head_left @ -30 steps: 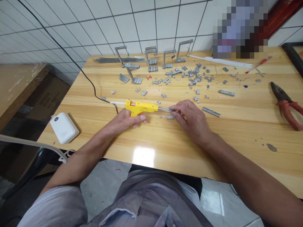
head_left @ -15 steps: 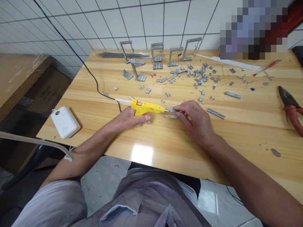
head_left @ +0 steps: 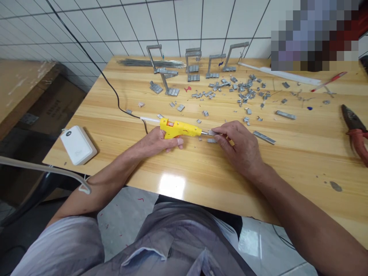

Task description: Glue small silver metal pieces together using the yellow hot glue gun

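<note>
Left hand (head_left: pixel 158 143) closed round glue gun (head_left: pixel 185 129), right hand (head_left: pixel 240 145) pinching grey piece (head_left: pixel 212 132), box (head_left: pixel 67 94) beyond counter's left edge (head_left: pixel 75 111), print (head_left: pixel 54 106) unreadable

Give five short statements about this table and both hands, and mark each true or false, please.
1. The left hand holds a yellow glue gun. True.
2. The right hand pinches a small grey piece. True.
3. The nozzle points away from the right hand. False: the nozzle points toward it.
4. The white box lies beside the pliers. False: the white box lies near the left end of the table, the pliers near the right.
5. Several grey frames stand near the tiled wall. True.
</note>
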Tool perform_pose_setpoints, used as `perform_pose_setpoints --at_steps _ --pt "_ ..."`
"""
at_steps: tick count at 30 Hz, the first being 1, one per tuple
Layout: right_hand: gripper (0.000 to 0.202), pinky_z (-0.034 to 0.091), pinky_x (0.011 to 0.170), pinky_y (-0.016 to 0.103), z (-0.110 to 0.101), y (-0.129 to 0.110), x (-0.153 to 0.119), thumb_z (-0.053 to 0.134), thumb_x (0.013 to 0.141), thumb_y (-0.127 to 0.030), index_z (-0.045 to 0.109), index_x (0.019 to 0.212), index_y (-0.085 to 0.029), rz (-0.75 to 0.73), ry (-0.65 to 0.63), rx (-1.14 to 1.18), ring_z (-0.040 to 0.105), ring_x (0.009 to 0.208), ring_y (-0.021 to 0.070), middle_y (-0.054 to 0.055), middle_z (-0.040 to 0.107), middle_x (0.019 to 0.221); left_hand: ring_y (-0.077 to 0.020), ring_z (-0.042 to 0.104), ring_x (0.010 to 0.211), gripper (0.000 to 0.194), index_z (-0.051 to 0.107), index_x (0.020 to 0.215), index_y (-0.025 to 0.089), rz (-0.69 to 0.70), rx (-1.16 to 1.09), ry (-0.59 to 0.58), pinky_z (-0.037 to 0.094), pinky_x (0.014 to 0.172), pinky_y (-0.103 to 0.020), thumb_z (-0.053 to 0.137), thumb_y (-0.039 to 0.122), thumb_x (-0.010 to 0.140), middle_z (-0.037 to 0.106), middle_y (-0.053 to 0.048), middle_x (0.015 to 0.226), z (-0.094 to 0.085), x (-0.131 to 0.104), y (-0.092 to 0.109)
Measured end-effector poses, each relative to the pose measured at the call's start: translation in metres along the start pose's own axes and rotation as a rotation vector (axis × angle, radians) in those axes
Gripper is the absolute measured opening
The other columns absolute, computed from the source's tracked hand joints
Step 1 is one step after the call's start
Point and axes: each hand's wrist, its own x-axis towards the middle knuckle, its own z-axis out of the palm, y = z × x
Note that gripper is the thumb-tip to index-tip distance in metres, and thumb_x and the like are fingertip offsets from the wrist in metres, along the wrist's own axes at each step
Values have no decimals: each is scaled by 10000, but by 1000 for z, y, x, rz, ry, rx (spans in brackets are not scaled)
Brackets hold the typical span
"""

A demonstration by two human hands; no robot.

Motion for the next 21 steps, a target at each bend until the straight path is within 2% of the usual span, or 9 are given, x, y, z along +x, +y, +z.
perform_pose_setpoints --at_steps 13,21 --pt "125 558 704 329 0 0 0 629 1045 -215 727 1118 -239 -29 21 1 706 881 194 66 763 979 -91 550 579 415 766 897 135 2 -5 -6 458 525 -203 752 549 863 771 -58 834 0 -1 4" --pt "130 542 686 328 0 0 1 620 1048 -218 726 1120 -246 -27 17 -16 696 868 193 62 763 979 -91 564 588 427 768 910 144 10 -15 -10 455 528 -200 748 570 888 783 -57 854 -2 1 -3"
